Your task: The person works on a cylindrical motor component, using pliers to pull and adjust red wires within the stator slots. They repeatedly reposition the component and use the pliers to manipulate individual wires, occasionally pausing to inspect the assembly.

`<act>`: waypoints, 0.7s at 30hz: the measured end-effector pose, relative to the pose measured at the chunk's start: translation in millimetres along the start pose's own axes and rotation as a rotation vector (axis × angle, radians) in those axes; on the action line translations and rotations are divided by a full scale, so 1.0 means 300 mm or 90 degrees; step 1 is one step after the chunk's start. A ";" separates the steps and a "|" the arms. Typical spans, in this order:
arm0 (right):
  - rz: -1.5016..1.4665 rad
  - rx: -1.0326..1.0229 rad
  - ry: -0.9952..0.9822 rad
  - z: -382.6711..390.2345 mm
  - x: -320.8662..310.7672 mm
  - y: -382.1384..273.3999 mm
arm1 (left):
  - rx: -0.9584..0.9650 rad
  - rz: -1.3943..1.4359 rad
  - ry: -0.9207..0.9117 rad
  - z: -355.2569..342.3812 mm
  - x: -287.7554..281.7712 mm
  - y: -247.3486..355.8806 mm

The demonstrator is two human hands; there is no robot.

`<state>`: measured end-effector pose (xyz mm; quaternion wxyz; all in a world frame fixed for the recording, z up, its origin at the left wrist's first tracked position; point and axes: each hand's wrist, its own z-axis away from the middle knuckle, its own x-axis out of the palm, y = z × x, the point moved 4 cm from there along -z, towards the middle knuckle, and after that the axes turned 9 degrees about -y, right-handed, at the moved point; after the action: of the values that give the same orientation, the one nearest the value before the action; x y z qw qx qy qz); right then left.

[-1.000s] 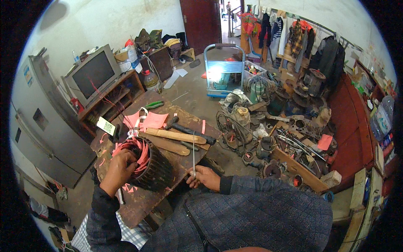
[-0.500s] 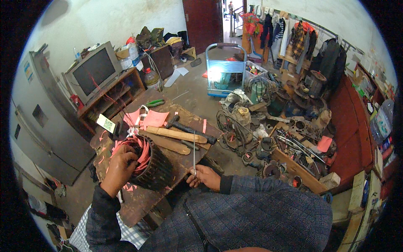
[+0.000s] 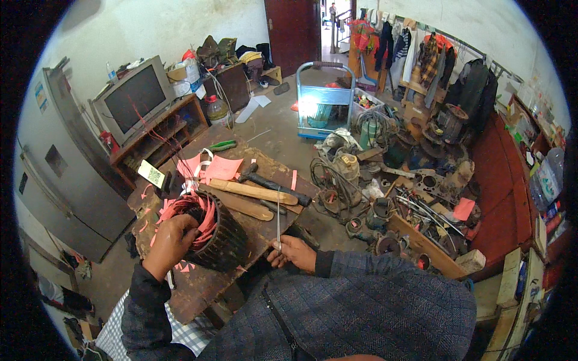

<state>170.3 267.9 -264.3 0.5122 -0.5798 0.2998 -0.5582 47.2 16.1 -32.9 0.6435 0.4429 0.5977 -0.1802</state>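
A dark, ribbed motor stator (image 3: pixel 226 243) stands at the left of the worn wooden table (image 3: pixel 201 295), lined with pinkish-red insulation strips (image 3: pixel 208 219). Over its near left rim reaches my left hand (image 3: pixel 171 243), its fingers curled together into the opening; what they pinch is hidden. At the table's right edge my right hand (image 3: pixel 294 254) is closed around the lower end of a thin metal rod (image 3: pixel 279 213), which points away from me. Beyond the stator lie two wooden sticks (image 3: pixel 253 191), a black-handled hammer (image 3: pixel 277 185) and pink paper sheets (image 3: pixel 223 169).
Thin red wires (image 3: pixel 162 141) rise behind the stator, beside a white tag (image 3: pixel 150 174). Green-handled pliers (image 3: pixel 223 145) rest at the table's far edge. A blue trolley (image 3: pixel 325 129) stands on the floor. Motor parts and cables (image 3: pixel 385 222) crowd the right side.
The view has shifted very slightly. Both hands stay in nearly the same places, the left at the stator and the right on the metal rod.
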 end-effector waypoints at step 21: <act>-0.039 0.004 -0.024 0.016 0.029 0.039 | -0.076 0.166 -0.156 -0.015 -0.022 -0.049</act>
<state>179.3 257.7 -271.4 0.5021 -0.5974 0.2705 -0.5638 31.8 9.5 -31.5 0.7547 0.4523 0.4618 -0.1120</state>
